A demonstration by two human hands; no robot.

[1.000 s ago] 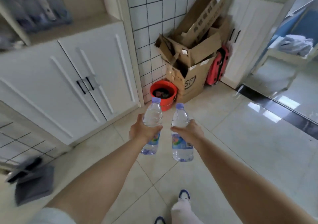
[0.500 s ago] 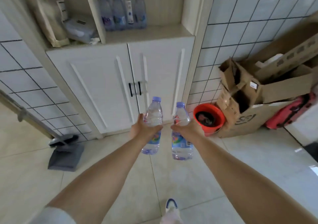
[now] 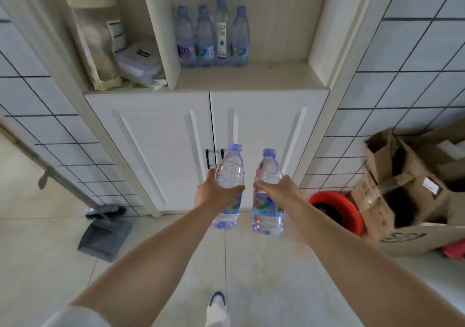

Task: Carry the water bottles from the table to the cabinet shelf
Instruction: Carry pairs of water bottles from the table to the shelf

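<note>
My left hand point(image 3: 214, 193) grips a clear water bottle point(image 3: 230, 170) with a blue cap, held upright in front of me. My right hand point(image 3: 279, 190) grips a second clear bottle point(image 3: 267, 216) beside it, also upright. Both bottles hang at about the height of the white cabinet doors point(image 3: 163, 148). Above the doors, the open cabinet shelf point(image 3: 251, 79) holds several water bottles point(image 3: 212, 37) standing in a row at its back.
The left shelf compartment holds a cloth bag point(image 3: 97, 37) and a plastic box point(image 3: 139, 62). A dustpan and broom point(image 3: 104, 231) stand on the floor at left. A red bucket point(image 3: 338, 207) and cardboard boxes point(image 3: 412, 188) sit at right. My shoe point(image 3: 217, 299) shows below.
The view has swung left and closer, so the cabinet now faces me squarely with its shelf in full sight. Both hands keep their bottles upright, held the same way.
</note>
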